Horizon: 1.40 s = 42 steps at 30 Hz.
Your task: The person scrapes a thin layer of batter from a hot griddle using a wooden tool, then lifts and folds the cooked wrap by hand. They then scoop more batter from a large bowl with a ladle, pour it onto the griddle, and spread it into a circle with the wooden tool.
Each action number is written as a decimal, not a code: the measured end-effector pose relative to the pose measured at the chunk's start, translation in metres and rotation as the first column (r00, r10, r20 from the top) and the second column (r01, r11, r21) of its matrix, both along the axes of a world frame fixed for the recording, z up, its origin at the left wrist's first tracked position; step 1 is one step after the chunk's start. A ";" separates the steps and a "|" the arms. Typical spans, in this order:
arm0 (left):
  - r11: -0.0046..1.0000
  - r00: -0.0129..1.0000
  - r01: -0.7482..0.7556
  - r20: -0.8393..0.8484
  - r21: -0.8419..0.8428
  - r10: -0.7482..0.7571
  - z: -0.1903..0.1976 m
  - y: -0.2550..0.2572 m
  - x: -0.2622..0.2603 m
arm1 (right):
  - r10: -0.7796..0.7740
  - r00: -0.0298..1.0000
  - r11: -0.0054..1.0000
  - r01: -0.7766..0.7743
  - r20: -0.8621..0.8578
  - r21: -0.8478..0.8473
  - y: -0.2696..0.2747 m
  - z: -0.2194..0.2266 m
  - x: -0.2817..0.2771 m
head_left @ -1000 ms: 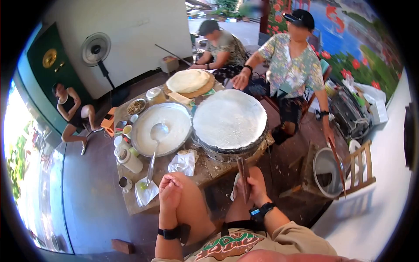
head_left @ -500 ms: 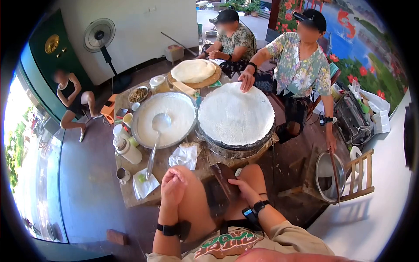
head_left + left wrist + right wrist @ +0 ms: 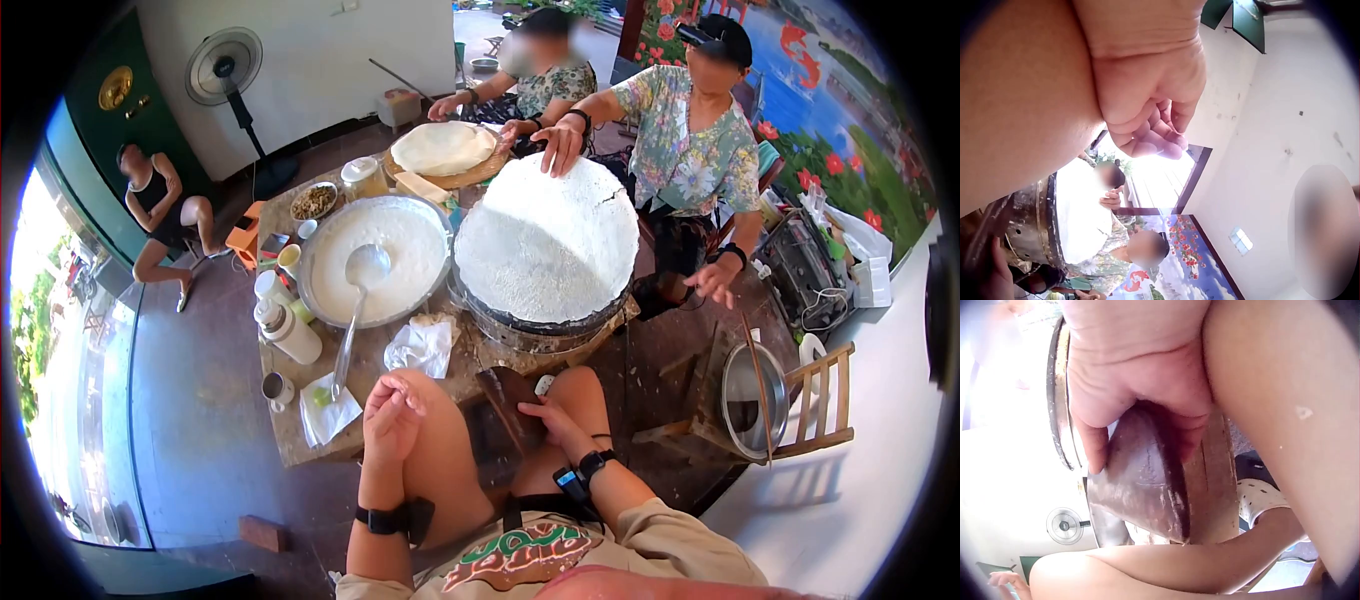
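My left hand (image 3: pixel 392 412) rests on my left knee, palm side up, its fingers loosely curled around nothing. Over my lap, my right hand (image 3: pixel 562 428) grips a dark brown wedge-shaped wooden scraper (image 3: pixel 514 408). In the right wrist view the scraper (image 3: pixel 1144 481) sits between thumb and fingers, broad end outward. In front of my knees, a large thin white flatbread (image 3: pixel 530 275) covers most of a round black griddle (image 3: pixel 535 338). Another person's hand (image 3: pixel 563 150) holds up its far edge, raising the back part off the griddle.
Left of the griddle stands a metal basin (image 3: pixel 307 288) of white batter with a ladle (image 3: pixel 352 335) in it. Bottles (image 3: pixel 290 335), a cup (image 3: pixel 278 388) and a crumpled cloth (image 3: pixel 420 345) lie around it. More flatbread (image 3: pixel 445 148) lies behind on a round board. A bucket (image 3: pixel 735 420) stands right.
The other person has taken the flatbread's far edge and lifted it, letting go of the stick at the bucket. My right hand has turned the scraper leftward; my left hand has stayed on the knee.
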<state>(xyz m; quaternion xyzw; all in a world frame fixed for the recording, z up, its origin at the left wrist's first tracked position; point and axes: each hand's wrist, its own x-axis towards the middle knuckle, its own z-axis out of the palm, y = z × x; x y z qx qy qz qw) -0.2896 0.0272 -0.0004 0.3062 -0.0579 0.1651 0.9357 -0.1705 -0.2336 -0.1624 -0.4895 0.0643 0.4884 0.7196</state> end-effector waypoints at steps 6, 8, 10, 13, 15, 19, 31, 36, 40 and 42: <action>1.000 1.000 0.000 0.012 0.018 0.000 0.002 -0.001 0.000 | -0.036 0.999 0.994 0.039 0.031 -0.101 -0.006 -0.044 0.006; 1.000 1.000 -0.004 0.001 0.019 0.004 0.003 -0.001 -0.001 | -0.076 0.997 0.992 0.078 0.029 -0.094 -0.006 -0.047 0.005; 1.000 1.000 -0.004 -0.005 0.023 0.004 0.003 -0.001 -0.001 | -0.056 0.998 0.998 0.057 0.025 -0.030 -0.002 -0.013 0.000; 1.000 1.000 -0.006 -0.027 -0.006 0.006 0.005 -0.002 -0.003 | -0.037 0.999 0.999 0.037 0.016 0.020 0.002 0.016 -0.004; 1.000 1.000 -0.001 -0.018 -0.001 0.001 0.006 -0.001 -0.003 | -0.025 1.000 0.999 0.025 0.010 0.036 0.003 0.026 -0.006; 1.000 1.000 0.013 0.015 0.006 -0.013 0.007 -0.001 -0.002 | -0.027 0.999 0.999 0.026 0.025 0.019 0.005 0.025 -0.006; 1.000 1.000 0.010 0.009 0.014 -0.010 0.012 -0.003 -0.002 | -0.018 0.998 0.999 0.015 0.063 0.037 0.006 0.020 -0.004; 1.000 0.999 0.014 0.051 0.027 -0.015 0.015 -0.005 -0.001 | -0.059 0.996 0.998 0.059 0.068 -0.002 0.007 0.015 -0.005; 0.999 0.999 0.011 0.034 0.041 -0.012 0.014 -0.003 -0.001 | -0.064 0.994 0.998 0.063 0.091 0.012 0.007 0.019 -0.006; 0.999 1.000 0.002 0.030 0.033 -0.003 0.013 -0.002 -0.001 | -0.071 0.993 0.997 0.069 0.097 0.020 0.008 0.023 -0.007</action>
